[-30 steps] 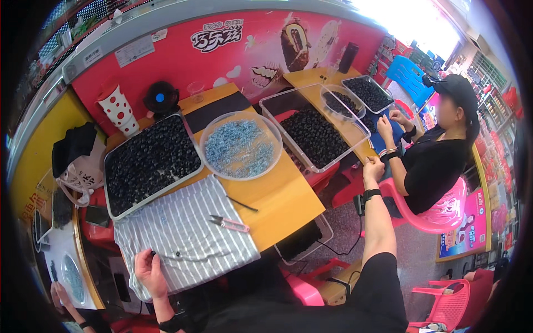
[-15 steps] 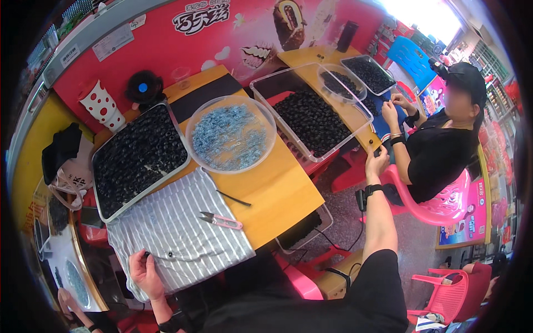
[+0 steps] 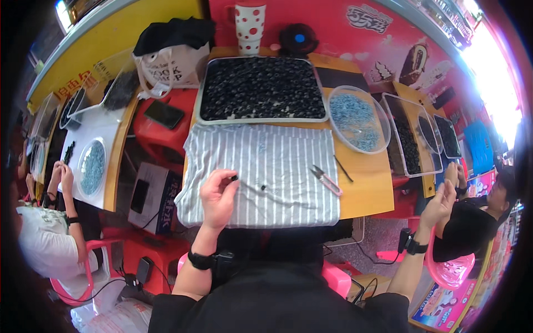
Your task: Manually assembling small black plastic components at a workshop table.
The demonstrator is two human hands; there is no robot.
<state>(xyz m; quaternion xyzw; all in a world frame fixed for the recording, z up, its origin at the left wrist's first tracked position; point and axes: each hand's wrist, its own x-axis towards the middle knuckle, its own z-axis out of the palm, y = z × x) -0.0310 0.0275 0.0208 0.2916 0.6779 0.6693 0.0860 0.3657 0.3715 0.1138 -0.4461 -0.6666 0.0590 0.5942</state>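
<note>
My left hand (image 3: 217,195) is over the striped grey cloth (image 3: 288,200), thumb and forefinger pinched on a small black piece (image 3: 234,178). A second small black piece (image 3: 263,187) lies on the cloth to its right. My right hand (image 3: 438,204) is stretched out to the far right, beyond the table edge, fingers extended, with nothing visible in them. Pink-handled thread snips (image 3: 331,185) lie at the cloth's right edge, beside a thin black strip (image 3: 343,168). Behind the cloth stands a tray (image 3: 261,120) full of small black pieces.
A round clear tub (image 3: 385,145) of pale-blue bits stands right of the tray. Farther right is a clear bin (image 3: 425,175) of black pieces, near a seated co-worker (image 3: 472,222). Another co-worker (image 3: 53,238) sits at the left table. A polka-dot tumbler (image 3: 249,28) stands behind the tray.
My view has swung left to face the cloth. My right hand, earlier reaching out with something dark at its fingers, now shows nothing in it. My left hand still pinches its black piece.
</note>
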